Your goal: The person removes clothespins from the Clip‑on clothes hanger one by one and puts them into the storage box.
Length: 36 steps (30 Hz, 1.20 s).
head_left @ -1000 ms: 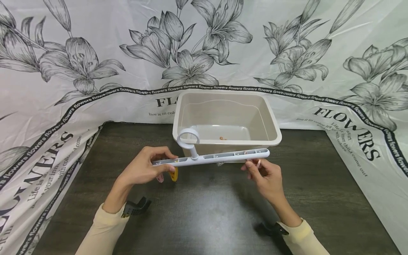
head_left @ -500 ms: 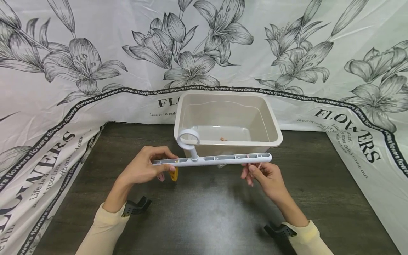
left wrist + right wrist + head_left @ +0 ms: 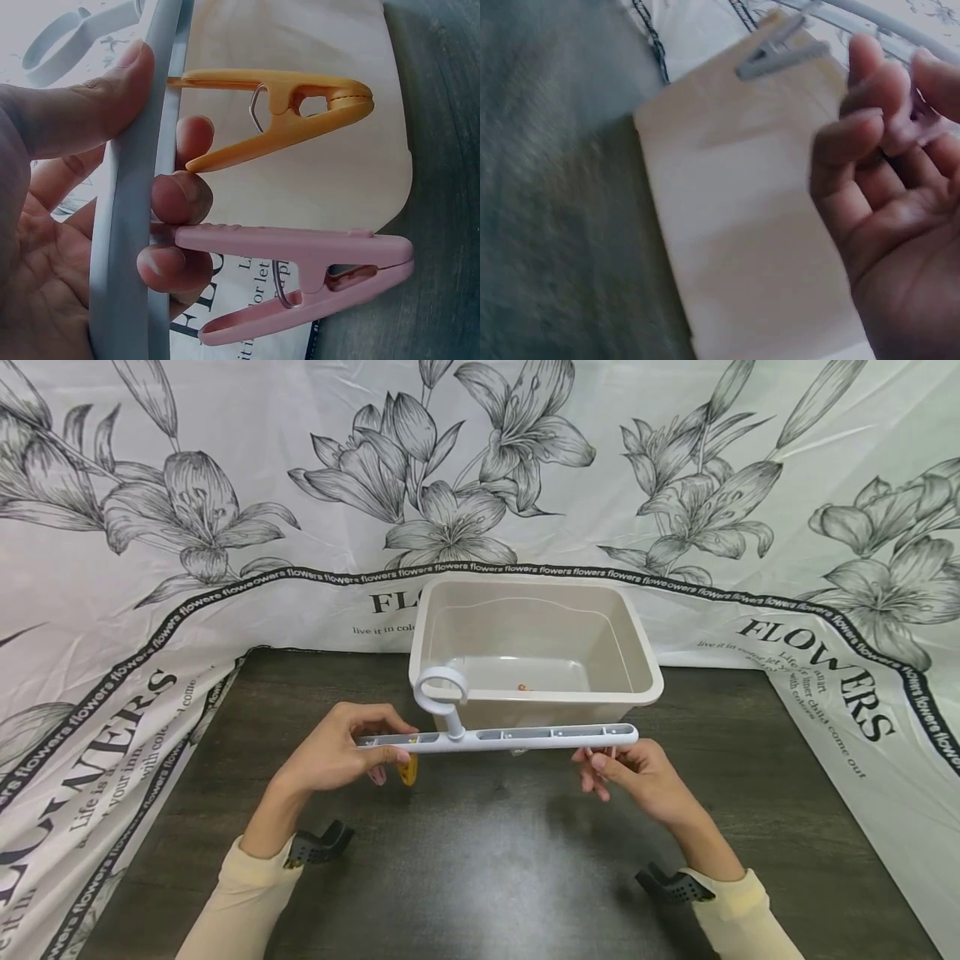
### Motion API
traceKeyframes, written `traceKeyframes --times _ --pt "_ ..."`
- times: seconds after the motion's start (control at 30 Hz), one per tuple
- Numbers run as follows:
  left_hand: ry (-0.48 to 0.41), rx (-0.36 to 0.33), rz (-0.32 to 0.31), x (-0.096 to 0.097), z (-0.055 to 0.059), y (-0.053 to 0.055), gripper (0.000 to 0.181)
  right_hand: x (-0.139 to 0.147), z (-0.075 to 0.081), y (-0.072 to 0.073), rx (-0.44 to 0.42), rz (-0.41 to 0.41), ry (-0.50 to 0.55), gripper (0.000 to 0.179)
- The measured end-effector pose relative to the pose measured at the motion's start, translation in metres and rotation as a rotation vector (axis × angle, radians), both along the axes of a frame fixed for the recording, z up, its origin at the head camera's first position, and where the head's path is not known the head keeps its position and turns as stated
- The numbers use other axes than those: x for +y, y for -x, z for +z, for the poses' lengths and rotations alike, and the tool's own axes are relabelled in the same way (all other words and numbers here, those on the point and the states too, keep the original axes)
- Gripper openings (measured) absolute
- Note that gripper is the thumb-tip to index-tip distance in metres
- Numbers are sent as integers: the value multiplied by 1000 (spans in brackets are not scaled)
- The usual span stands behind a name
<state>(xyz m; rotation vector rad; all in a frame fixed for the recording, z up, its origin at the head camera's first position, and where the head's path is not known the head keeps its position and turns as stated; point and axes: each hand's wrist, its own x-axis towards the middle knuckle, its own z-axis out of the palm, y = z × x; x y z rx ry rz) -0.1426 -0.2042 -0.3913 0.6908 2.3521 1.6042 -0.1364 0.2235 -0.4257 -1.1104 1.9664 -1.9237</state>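
A pale grey clip hanger [image 3: 555,739] with a ring hook [image 3: 442,681] is held level above the table. My left hand [image 3: 337,747] grips its left end, thumb in front and fingers behind. In the left wrist view a yellow clothespin [image 3: 281,90] and a pink clothespin [image 3: 307,247] hang from the bar beside those fingers. Just under the bar's right end, my right hand [image 3: 641,777] pinches another pink clothespin [image 3: 904,135], mostly hidden by the fingers. Whether its top touches the bar cannot be told. A grey clothespin [image 3: 787,56] hangs farther along the bar.
Behind the hanger stands a beige plastic bin [image 3: 536,697] with a small orange piece [image 3: 522,687] on its floor. The dark wooden table [image 3: 480,877] lies beneath, and a flower-printed white cloth [image 3: 675,485] rises at the back and sides.
The hanger's right end has dropped slightly, so the bar is nearly level. My right hand moved a little right and down; a pink bit seen in the bar's slot earlier no longer shows there.
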Motion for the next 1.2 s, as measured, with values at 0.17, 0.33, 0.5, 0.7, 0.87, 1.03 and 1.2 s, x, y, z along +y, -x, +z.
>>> traceKeyframes --times 0.17,0.33,0.5,0.7,0.87,1.03,1.2 --pt "-25 -11 -6 -2 0 1 23 10 11 -1 -60 -34 -217 19" --pt "-33 -14 7 -6 1 2 23 16 20 -4 -6 -130 -364 17" --pt "-34 -19 6 -7 1 1 22 19 28 -5 77 -245 -452 15" --pt "-29 -13 24 -9 2 0 22 26 35 -3 194 -346 -529 15" --pt "-27 -12 26 -10 3 1 22 36 40 -2 263 -418 -558 18" --pt "-17 -21 27 -10 4 0 22 41 48 -1 310 -488 -579 19" --pt "0 -31 34 -10 5 -1 23 43 58 3 354 -570 -580 17"
